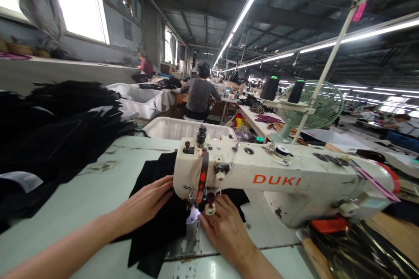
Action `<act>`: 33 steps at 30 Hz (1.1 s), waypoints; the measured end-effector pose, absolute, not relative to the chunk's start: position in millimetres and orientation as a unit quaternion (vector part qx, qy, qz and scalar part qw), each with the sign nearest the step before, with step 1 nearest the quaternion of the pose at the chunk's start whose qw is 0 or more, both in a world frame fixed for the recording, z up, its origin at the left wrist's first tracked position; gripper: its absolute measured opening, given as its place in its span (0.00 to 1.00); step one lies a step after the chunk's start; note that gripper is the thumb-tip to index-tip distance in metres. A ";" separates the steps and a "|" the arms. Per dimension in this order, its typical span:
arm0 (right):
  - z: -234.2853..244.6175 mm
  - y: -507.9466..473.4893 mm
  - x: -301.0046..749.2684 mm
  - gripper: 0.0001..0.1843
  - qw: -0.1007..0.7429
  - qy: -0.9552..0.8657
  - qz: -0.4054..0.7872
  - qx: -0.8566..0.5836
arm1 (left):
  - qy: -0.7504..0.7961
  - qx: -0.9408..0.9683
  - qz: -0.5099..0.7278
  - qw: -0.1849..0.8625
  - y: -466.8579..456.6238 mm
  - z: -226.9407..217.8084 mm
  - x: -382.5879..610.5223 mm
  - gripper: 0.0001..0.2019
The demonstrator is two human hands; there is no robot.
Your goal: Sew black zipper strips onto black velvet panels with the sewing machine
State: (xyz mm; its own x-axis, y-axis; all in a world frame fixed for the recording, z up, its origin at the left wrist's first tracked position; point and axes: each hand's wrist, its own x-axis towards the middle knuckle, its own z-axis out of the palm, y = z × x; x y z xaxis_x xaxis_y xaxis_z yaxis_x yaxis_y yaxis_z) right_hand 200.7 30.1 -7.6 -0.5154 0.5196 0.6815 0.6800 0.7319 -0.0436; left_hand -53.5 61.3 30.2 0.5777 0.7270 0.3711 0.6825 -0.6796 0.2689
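Note:
Black fabric pieces (pixel 163 231) lie on the bed of a white sewing machine (pixel 235 165), under its head and on both sides of the needle area. My left hand (pixel 149 202) rests flat on the fabric left of the head, fingers stretched out and their tips partly behind the head. Close to the lit presser foot area (pixel 193 214) is my right hand (pixel 225 224), its thumb pointing at the foot and its other fingers reaching forward over the black fabric. The machine's knob partly hides those fingers. The needle itself is hard to make out.
A large stack of black cut pieces (pixel 59 135) stands at the left of the table. Behind the machine are a white bin (pixel 190 128), thread cones (pixel 270 89) and a green fan (pixel 314 104). A co-worker (pixel 201 93) sits ahead. Dark items with zippers (pixel 363 248) lie at right.

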 end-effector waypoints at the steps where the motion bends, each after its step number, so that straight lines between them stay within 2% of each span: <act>1: -8.8 31.1 200.4 0.08 0.345 -0.863 -0.122 -0.348 | 0.381 0.897 0.219 0.042 71.7 30.6 -51.5 0.18; 4: -10.4 35.2 200.7 0.08 0.338 -0.866 -0.133 -0.343 | 0.334 0.927 0.171 0.025 94.0 27.8 -44.6 0.17; 7: -6.0 32.4 204.9 0.08 0.332 -0.869 -0.131 -0.343 | 0.365 0.919 0.149 -0.014 86.0 16.4 -43.6 0.16; 10: 0.5 11.1 210.4 0.08 0.333 -0.863 -0.113 -0.364 | 0.441 0.884 0.139 -0.066 41.2 1.7 -54.2 0.17; 14: 1.7 -38.7 208.2 0.08 0.358 -0.843 -0.011 -0.401 | 0.490 0.856 0.122 -0.110 -35.7 1.0 -79.7 0.21; 19: -4.6 -75.8 190.9 0.09 0.379 -0.803 0.076 -0.454 | 0.483 0.850 0.197 -0.067 -74.1 14.3 -110.3 0.10; 20: -4.8 -77.7 187.2 0.08 0.371 -0.797 0.082 -0.470 | 0.500 0.838 0.208 -0.069 -75.4 12.1 -114.8 0.13; 23: -1.8 -79.8 176.5 0.09 0.332 -0.790 0.095 -0.506 | 0.528 0.820 0.203 -0.086 -79.8 -4.3 -120.0 0.31; 26: 5.7 -82.2 164.2 0.21 0.292 -0.797 0.121 -0.515 | 0.514 0.820 0.223 -0.120 -90.5 -22.7 -113.8 0.34; 28: 12.2 -83.7 154.0 0.24 0.265 -0.803 0.153 -0.511 | 0.504 0.816 0.248 -0.138 -100.0 -30.4 -107.4 0.33; 30: 19.0 -84.1 142.5 0.18 0.248 -0.808 0.196 -0.497 | 0.507 0.805 0.274 -0.145 -109.4 -34.8 -102.1 0.32; 33: 27.4 -83.3 125.9 0.08 0.266 -0.791 0.305 -0.459 | 0.514 0.784 0.325 -0.127 -121.8 -39.4 -98.5 0.32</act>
